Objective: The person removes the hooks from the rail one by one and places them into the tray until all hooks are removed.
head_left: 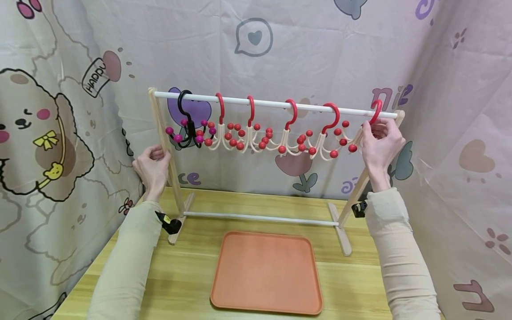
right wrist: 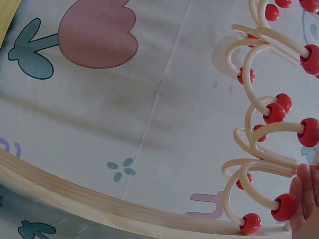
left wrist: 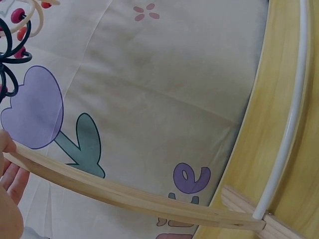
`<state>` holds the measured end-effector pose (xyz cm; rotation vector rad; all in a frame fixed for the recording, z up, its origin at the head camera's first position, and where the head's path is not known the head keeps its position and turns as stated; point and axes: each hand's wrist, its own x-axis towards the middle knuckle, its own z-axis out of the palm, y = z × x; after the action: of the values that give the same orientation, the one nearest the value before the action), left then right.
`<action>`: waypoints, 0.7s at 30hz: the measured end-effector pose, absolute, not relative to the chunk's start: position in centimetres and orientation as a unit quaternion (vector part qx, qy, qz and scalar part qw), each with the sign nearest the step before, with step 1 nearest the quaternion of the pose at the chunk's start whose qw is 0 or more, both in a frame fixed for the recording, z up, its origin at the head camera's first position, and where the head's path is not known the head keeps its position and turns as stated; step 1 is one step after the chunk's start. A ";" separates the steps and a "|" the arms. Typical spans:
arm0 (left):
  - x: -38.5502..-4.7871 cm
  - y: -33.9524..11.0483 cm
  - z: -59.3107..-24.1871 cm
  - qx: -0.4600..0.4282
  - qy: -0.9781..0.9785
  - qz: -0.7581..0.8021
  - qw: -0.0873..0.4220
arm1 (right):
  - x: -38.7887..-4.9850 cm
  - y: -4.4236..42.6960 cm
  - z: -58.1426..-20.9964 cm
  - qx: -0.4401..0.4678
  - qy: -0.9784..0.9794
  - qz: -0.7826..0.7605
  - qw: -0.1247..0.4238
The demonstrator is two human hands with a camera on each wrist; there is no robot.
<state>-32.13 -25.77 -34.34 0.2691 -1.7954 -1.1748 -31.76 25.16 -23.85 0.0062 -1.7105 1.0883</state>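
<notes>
Hanger [head_left: 378, 112], red-hooked, cream-pronged, plastic-looking: likely light, stiff, slick; grasp stem [right wrist: 280, 169]. Right hand [head_left: 382, 141] pinches it, three o'clock; left hand [head_left: 154, 168] grips pale wooden post [head_left: 175, 184], nine o'clock.

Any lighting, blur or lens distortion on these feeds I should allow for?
Head view: bright, hangers reasonably sharp; left wrist view: dimmer, the lower white bar bowed by the lens, the left hand cut off at the edge; right wrist view: also dim, right wooden post curved, a soft shadow band across the backdrop.
</notes>
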 end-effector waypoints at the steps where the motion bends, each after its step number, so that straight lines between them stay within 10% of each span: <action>1: -32.1 -25.8 -34.3 0.110 -0.733 -0.480 0.470 | -31.7 25.1 -23.8 0.004 -0.714 0.458 0.529; 21: -32.3 -25.9 -34.4 0.103 -0.728 -0.482 0.476 | -31.3 24.8 -23.0 -0.001 -0.680 0.507 0.530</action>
<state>-32.26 -25.87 -34.37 0.2513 -1.7799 -1.1766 -31.30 24.81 -23.04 -0.0023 -1.6229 1.2115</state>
